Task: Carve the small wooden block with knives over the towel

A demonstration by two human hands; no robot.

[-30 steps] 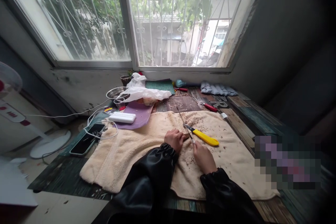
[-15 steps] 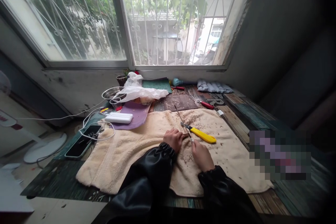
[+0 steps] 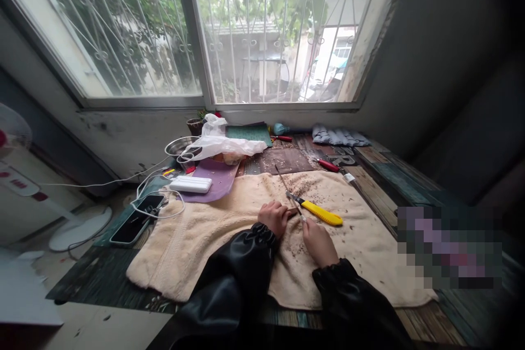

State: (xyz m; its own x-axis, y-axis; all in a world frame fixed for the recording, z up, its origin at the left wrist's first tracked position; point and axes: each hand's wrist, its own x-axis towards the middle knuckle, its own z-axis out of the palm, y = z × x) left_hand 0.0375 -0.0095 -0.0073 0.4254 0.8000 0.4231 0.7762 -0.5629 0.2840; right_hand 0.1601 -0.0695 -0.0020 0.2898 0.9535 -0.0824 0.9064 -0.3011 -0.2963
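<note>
My left hand (image 3: pixel 273 218) is closed on a small brown piece of wood (image 3: pixel 292 211), pressing it down on the beige towel (image 3: pixel 197 240). In my right hand (image 3: pixel 320 241) is the near end of a long, thin file (image 3: pixel 282 178), pointing away from me and crossing the wood's tip. Just beyond the right hand, a yellow utility knife (image 3: pixel 322 213) lies on the towel, its metal end close to the file. Brown shavings are scattered around both hands. My fingers hide most of the wood and the file's grip.
A purple sheet (image 3: pixel 219 179), white power bank (image 3: pixel 191 184) and phone (image 3: pixel 133 221) with cables lie at left. Behind are a plastic bag (image 3: pixel 229 145), metal bowl (image 3: pixel 174 147), dark brown board (image 3: pixel 285 160) and red-handled tool (image 3: pixel 328 165). A blurred patch covers something at right.
The whole view has shifted slightly, so everything sits a little farther right. Both hands keep their grips on the wood and the file, with hardly any visible movement between them.
</note>
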